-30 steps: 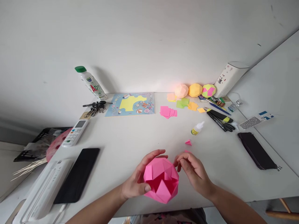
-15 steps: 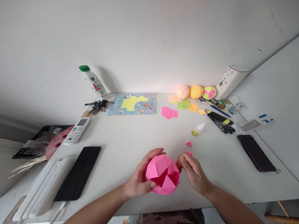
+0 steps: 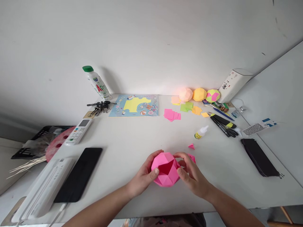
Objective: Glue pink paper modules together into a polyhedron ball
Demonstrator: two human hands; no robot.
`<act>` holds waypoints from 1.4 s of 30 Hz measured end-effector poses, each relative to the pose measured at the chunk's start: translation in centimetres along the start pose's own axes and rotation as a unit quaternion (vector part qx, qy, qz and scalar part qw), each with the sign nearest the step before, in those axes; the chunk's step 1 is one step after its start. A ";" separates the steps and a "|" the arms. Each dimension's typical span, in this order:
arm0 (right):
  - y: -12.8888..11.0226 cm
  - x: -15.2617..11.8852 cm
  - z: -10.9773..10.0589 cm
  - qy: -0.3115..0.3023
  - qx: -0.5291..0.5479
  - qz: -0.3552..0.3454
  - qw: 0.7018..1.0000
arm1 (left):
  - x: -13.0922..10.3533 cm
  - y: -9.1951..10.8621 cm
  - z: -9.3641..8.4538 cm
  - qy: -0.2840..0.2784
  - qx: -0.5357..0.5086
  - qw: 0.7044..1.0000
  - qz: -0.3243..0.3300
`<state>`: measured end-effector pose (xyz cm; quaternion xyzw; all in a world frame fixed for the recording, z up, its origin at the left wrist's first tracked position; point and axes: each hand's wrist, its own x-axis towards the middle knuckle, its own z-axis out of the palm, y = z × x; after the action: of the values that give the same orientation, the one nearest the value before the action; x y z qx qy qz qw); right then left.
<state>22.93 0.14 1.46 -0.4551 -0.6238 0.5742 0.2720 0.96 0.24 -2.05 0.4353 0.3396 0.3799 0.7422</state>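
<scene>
A pink folded-paper ball [image 3: 165, 181] with an opening in its near side is held above the front of the table. My left hand [image 3: 145, 173] wraps its left side, thumb on the rim of the opening. My right hand [image 3: 193, 176] grips the ball's right edge between thumb and fingers. Behind that hand lies a pink folded paper piece [image 3: 192, 157], partly hidden. A smaller pink folded piece [image 3: 191, 146] rests farther back, near a glue bottle [image 3: 201, 132] with a white cap.
Pink paper squares [image 3: 172, 114] and green ones [image 3: 186, 106] lie toward the wall, below a finished yellow paper ball [image 3: 199, 94]. Pens and scissors [image 3: 233, 132] are at right, with a black pouch [image 3: 260, 157]. On the left are a phone [image 3: 79, 175] and a remote control [image 3: 79, 131].
My right hand has moved left onto the ball's right edge, having been closed just beside it. The ball has turned and risen slightly in view, its opening now facing me more fully.
</scene>
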 end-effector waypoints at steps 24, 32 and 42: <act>0.7 0.5 0.0 0.028 -0.113 -0.044 0.992 | 0.0 0.2 -0.4 -0.157 0.192 0.957 0.151; 0.8 0.5 -0.3 0.069 -0.151 -0.093 0.982 | -0.6 0.3 0.1 -0.227 0.332 0.882 0.244; 0.0 0.5 -0.5 0.046 -0.136 -0.104 0.984 | 0.1 0.0 -0.7 -0.180 0.293 0.921 0.182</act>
<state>23.10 0.84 1.46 -0.4468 -0.7265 0.4312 0.2944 0.43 0.65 -2.33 0.7487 0.2118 0.3073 0.5478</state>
